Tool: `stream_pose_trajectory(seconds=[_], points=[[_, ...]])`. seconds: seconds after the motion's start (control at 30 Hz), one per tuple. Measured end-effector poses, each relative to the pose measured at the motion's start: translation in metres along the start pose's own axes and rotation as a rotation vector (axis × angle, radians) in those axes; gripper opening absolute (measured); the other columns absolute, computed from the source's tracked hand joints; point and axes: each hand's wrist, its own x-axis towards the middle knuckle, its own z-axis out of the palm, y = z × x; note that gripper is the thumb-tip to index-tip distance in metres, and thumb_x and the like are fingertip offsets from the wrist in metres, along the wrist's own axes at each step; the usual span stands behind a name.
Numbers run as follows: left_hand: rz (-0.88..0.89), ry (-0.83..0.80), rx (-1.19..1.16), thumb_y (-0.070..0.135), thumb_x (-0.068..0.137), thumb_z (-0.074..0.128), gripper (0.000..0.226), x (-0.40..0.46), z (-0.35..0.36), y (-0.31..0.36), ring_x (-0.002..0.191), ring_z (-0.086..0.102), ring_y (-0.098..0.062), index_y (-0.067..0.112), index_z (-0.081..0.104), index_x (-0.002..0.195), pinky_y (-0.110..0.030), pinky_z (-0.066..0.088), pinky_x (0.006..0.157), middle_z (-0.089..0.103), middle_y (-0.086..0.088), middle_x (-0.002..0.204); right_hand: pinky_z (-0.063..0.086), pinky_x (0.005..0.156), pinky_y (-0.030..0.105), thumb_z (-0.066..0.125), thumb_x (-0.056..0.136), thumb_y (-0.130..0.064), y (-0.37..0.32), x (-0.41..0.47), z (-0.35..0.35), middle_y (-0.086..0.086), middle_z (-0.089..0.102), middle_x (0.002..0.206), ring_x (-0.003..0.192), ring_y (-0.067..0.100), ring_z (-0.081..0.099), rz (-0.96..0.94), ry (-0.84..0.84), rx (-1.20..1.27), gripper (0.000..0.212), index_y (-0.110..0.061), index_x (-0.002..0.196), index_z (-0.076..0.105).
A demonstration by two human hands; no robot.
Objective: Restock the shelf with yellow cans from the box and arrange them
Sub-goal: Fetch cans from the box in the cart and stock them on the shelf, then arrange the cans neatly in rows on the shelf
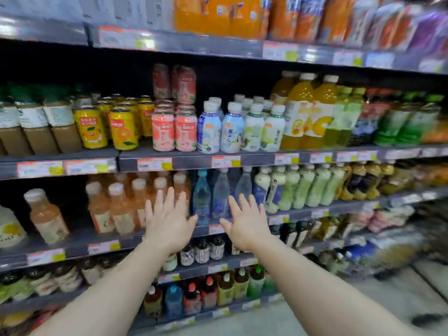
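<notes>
- Several yellow metal cans with orange-fruit labels (106, 124) stand upright in rows on the dark grey shelf (72, 155), the second board from the top, toward the left; two lead the rows at the near edge and more stand behind them toward the far back.
- Just right of them, pink cans with grapefruit prints (174, 133) stand on the same shelf, with a few more stacked on top of the far ones.
- Left of the yellow cans stand brown drink bottles with white wrap labels (36, 132); further right come white-capped pale bottles (240, 129) and tall orange juice bottles (303, 112).
- Both hands are raised in front of the shelf below, palms facing away, fingers straight and spread, holding nothing.
- The left hand (168, 223) is in front of peach-coloured bottles with white caps (116, 207); whether it touches them cannot be told.
- The right hand (247, 225) is in front of clear blue-tinted water bottles (213, 195), near the edge of that shelf.
- The hands are near each other but apart, and well below the yellow cans.
- Red-and-yellow price tags (155, 164) line the near shelf edges.
- Lower shelves carry small dark bottles (202, 251) and mixed tea bottles (225, 289); the right side is blurred.
</notes>
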Motion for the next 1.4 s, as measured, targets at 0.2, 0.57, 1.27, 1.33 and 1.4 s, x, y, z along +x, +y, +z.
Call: stream_pose_trajectory(seconds=[0.2,0.57,1.27,1.33,1.4], points=[[0.157,-0.04,-0.045,0.057,0.095,0.032,0.07,-0.042,0.053,0.135,0.148,-0.006,-0.026,0.025,0.009,0.153,-0.049,0.0,0.119,-0.002,-0.003,0.162,0.002,0.12,0.052,0.031,0.1,-0.054,0.144,-0.096,0.015,0.007,0.0,0.165,0.15,0.03,-0.003,0.213,0.039,0.106,0.068,-0.029,0.156,0.002],[0.415,-0.116,-0.156,0.054,0.095,0.036,0.066,-0.035,0.112,0.316,0.148,0.0,-0.024,0.026,0.015,0.152,-0.048,0.001,0.119,0.008,-0.003,0.162,0.012,0.119,0.048,0.041,0.098,-0.051,0.33,-0.167,0.021,0.006,0.015,0.163,0.15,0.029,0.009,0.552,0.17,0.162,0.068,-0.03,0.155,0.011],[0.632,-0.204,-0.199,0.057,0.093,0.04,0.069,0.065,0.232,0.575,0.148,0.008,-0.023,0.026,0.018,0.151,-0.046,0.007,0.12,0.015,-0.002,0.16,0.022,0.118,0.042,0.045,0.097,-0.049,0.592,-0.101,0.049,0.012,0.024,0.159,0.146,0.029,0.02,0.709,0.176,0.214,0.067,-0.031,0.154,0.016],[0.583,-0.19,-0.206,0.054,0.093,0.042,0.068,0.069,0.244,0.582,0.147,0.01,-0.024,0.025,0.021,0.15,-0.046,0.008,0.12,0.017,-0.002,0.16,0.021,0.118,0.043,0.046,0.097,-0.05,0.611,-0.086,0.06,0.012,0.022,0.16,0.147,0.029,0.018,0.651,0.141,0.237,0.068,-0.032,0.154,0.016],[0.509,-0.184,-0.214,0.052,0.094,0.044,0.067,0.07,0.258,0.59,0.147,0.013,-0.024,0.025,0.022,0.15,-0.045,0.009,0.119,0.018,-0.002,0.159,0.02,0.119,0.042,0.047,0.096,-0.049,0.635,-0.073,0.073,0.012,0.022,0.16,0.148,0.028,0.017,0.578,0.079,0.246,0.069,-0.033,0.154,0.015]])
